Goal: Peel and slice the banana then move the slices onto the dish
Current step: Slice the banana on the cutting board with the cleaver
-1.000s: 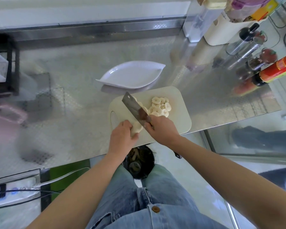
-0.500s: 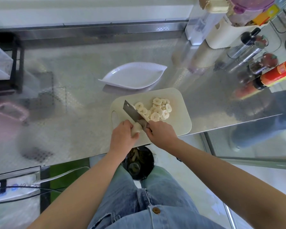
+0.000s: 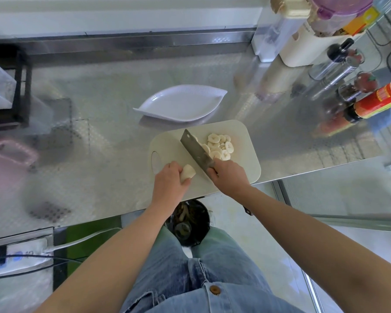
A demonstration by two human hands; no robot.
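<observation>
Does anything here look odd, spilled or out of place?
Nothing much. The banana slices lie heaped on the cutting board, and the white dish sits level beyond it. Only the board's near side lies right at the front edge of the steel counter.

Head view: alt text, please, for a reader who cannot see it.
On a cutting board, the left hand holds a peeled banana stub while the right hand grips a knife beside it, with cut slices piled past the blade. A white dish sits on the metal counter beyond the board.
</observation>
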